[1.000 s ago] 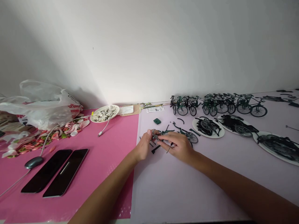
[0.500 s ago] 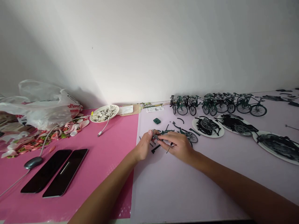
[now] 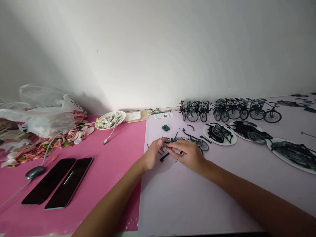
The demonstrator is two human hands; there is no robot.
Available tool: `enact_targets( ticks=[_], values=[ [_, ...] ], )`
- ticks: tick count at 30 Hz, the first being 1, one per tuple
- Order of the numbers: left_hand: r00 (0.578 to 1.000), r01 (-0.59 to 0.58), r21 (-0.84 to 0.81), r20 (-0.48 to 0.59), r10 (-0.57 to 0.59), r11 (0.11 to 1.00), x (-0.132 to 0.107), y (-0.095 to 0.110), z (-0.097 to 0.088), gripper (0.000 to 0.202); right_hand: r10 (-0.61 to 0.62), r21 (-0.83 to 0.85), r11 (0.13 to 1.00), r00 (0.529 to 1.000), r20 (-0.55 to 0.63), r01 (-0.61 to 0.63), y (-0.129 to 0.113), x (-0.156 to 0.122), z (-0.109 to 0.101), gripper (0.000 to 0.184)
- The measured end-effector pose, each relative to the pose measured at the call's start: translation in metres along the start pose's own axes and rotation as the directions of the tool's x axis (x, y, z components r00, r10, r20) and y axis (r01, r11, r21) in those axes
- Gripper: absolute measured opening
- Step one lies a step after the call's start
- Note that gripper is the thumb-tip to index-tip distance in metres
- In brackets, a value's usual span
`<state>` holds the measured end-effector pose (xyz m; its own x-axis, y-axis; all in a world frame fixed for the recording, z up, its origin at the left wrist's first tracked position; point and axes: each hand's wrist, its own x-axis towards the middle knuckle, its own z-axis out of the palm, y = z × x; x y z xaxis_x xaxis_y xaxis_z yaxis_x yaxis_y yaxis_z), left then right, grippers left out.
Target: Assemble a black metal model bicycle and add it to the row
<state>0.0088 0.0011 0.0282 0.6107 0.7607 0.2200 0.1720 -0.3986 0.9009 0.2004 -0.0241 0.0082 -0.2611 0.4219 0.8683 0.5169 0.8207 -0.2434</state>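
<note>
My left hand (image 3: 152, 154) pinches a small grey part (image 3: 165, 145) between thumb and fingertips. From the other side, the fingers of my right hand (image 3: 190, 153) close on the same piece; most of it is hidden. A thin grey rod (image 3: 177, 158) sticks out below the right fingers, tucked against that hand. Just behind my hands lie a dark green model bicycle frame (image 3: 176, 135), a curved fork-like piece (image 3: 186, 132) and a spoked wheel (image 3: 202, 144). A black part (image 3: 164, 158) rests on the table below my fingers.
Assembled model bicycles (image 3: 229, 110) stand along the wall. Three white plates (image 3: 234, 141) of dark bicycle parts sit at right. A green block (image 3: 165, 127) lies beyond my hands. At left are two phones (image 3: 69, 182), a mouse-shaped device (image 3: 35, 172), a plastic bag (image 3: 46, 112) and a bowl (image 3: 122, 115).
Both hands stay in the same place with the small grey part between them. Only a very slight shift of the fingers shows.
</note>
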Motion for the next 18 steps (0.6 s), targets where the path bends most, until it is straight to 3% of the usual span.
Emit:
enact_targets(
  ticks=[18],
  values=[
    [1.000, -0.008, -0.017, -0.015, 0.007, 1.000, 0.0002, -0.0037, 0.0010, 0.053, 0.014, 0.005, 1.000, 1.000, 0.015, -0.014, -0.0011, 0.0005, -0.0007, 0.011]
  ],
)
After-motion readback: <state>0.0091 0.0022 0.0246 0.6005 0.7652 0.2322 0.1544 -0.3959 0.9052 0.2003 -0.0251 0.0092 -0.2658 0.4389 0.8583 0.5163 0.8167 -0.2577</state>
